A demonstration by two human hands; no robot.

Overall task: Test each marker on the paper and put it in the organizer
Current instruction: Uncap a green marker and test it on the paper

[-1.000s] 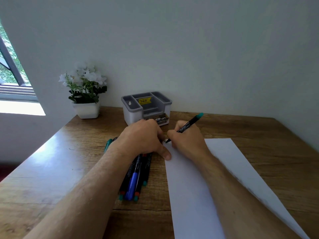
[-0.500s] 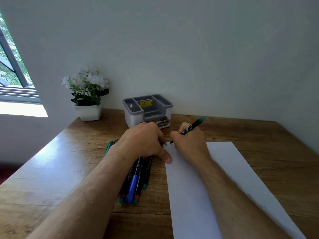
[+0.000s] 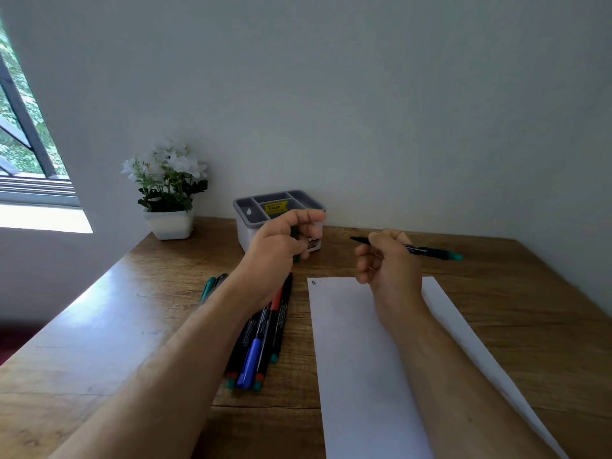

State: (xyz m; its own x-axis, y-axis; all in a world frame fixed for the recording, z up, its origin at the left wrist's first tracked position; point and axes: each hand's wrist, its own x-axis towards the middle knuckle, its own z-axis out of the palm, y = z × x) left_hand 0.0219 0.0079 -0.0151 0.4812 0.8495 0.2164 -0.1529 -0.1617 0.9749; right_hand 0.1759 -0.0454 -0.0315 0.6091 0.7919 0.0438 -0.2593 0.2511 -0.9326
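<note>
My right hand [image 3: 387,260] grips an uncapped black marker with a teal end [image 3: 430,251], held level above the table with its tip pointing left. My left hand [image 3: 281,243] is raised in front of the organizer and pinches a small dark green cap [image 3: 295,246]. A white sheet of paper [image 3: 357,359] lies on the table with a tiny mark [image 3: 313,282] at its top left corner. Several capped markers [image 3: 261,339] lie in a bunch left of the paper. The grey and white organizer [image 3: 251,213] stands at the back against the wall.
A white pot with white flowers [image 3: 169,197] stands at the back left by the wall. A window [image 3: 23,154] is at the far left. The wooden table [image 3: 99,326] ends at the wall behind and at an edge on the left.
Both hands have lifted off the paper. My right hand swung the marker from writing to level, tip left. My left hand rose from the paper's corner toward the organizer. A small mark now shows.
</note>
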